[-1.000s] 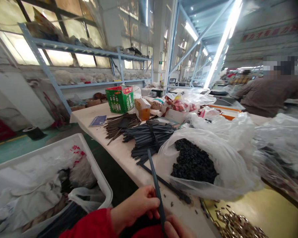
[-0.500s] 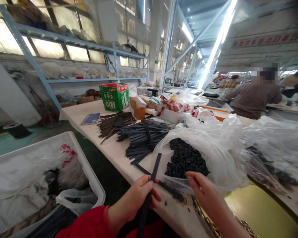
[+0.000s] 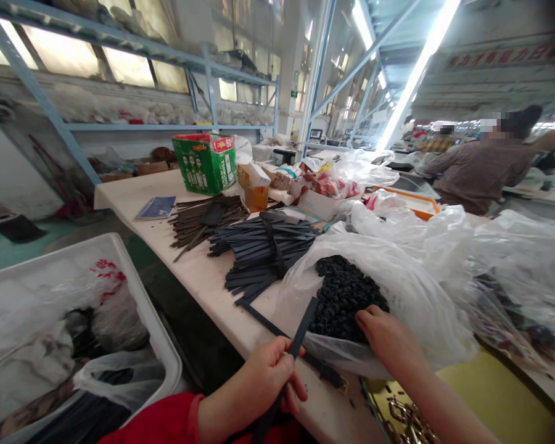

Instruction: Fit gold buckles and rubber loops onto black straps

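A flat, dark strap (image 3: 304, 327) is gripped by the left hand (image 3: 272, 376), its long axis set from seven to one o'clock. Small, black, ring-like pieces (image 3: 345, 296) are heaped at two o'clock from that hand, inside an open, translucent plastic bag (image 3: 411, 296) on the long, pale desk (image 3: 203, 271). The heap is met at eleven o'clock by the nearer right hand (image 3: 383, 330), its fingers bent; whether a piece is pinched cannot be told.

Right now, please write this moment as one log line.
left hand: holds black strap; right hand: at black pieces in plastic bag; nearby: strap pile
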Motion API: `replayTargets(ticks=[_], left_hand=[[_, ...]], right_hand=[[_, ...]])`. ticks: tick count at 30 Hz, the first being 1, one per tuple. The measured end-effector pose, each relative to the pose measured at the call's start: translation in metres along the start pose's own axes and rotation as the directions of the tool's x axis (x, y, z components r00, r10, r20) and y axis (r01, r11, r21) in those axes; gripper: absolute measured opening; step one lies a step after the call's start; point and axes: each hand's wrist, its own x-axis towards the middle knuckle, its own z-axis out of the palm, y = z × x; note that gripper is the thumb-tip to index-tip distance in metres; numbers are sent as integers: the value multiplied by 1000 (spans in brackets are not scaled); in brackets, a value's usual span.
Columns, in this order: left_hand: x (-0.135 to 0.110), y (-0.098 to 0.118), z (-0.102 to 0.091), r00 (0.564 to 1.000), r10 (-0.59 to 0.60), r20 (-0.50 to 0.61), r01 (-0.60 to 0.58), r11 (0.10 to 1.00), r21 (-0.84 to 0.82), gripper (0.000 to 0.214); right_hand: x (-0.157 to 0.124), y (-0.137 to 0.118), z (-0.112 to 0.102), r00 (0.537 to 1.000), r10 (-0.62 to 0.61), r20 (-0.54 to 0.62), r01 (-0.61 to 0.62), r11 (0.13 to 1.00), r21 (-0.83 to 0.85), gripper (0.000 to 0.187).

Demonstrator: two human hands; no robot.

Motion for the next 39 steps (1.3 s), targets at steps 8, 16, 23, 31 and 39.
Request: replayTargets(ticks=[8, 16, 23, 31, 39], left_hand=[[-5, -1, 8, 1000, -12, 15, 12, 1000, -16, 27], [-20, 4, 13, 1000, 0, -25, 1, 1000, 23, 36], [-27, 7, 14, 999, 40, 35, -42, 997, 61, 33], [-32, 7, 16, 994, 40, 98, -46, 997, 63, 31], [-21, -2, 13, 986, 54, 155, -88, 972, 220, 22]], right_hand=[[1, -20, 1, 998, -57, 7, 56, 998, 40, 22], [-7, -16, -8, 990, 83, -118, -50, 965, 256, 14], [-18, -10, -9, 949, 296, -113, -145, 724, 675, 33], [-20, -12, -7, 917, 397, 42, -177, 312, 933, 24], [-62, -56, -38, 919, 290, 269, -151, -370, 917, 45]])
